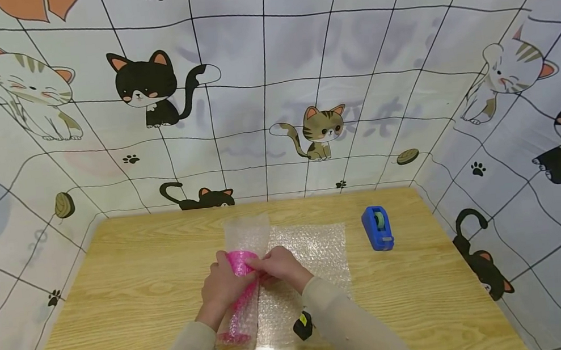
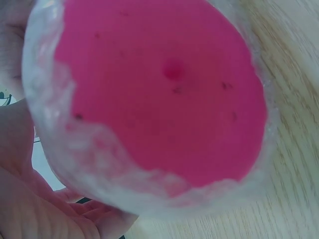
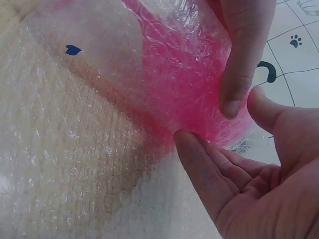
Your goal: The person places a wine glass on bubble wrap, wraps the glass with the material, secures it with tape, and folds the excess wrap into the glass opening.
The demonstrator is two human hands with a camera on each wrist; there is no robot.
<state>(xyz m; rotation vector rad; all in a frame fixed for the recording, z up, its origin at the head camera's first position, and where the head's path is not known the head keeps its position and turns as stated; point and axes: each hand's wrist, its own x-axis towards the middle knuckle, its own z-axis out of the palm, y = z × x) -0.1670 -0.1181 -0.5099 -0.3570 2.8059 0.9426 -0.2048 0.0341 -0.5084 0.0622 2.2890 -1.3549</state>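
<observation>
A pink cylinder [image 1: 244,304] lies on the bubble wrap [image 1: 314,251], with a layer of the wrap around it. Its flat round end [image 2: 169,99], with a small dimple, fills much of the left wrist view, wrap bunched along its rim. My left hand [image 1: 222,286] grips the cylinder near its far end, thumb over the top. Close beside it, my right hand [image 1: 282,266] holds the wrapped far end from the right. In the right wrist view the right thumb and fingers [image 3: 199,164] pinch at the wrapped pink side, close to the left thumb.
A blue tape dispenser [image 1: 378,228] stands at the right back of the wooden table [image 1: 143,280]. Flat bubble wrap extends right of the cylinder and past its far end. A cat-print cloth [image 1: 238,116] hangs behind the table and along both sides.
</observation>
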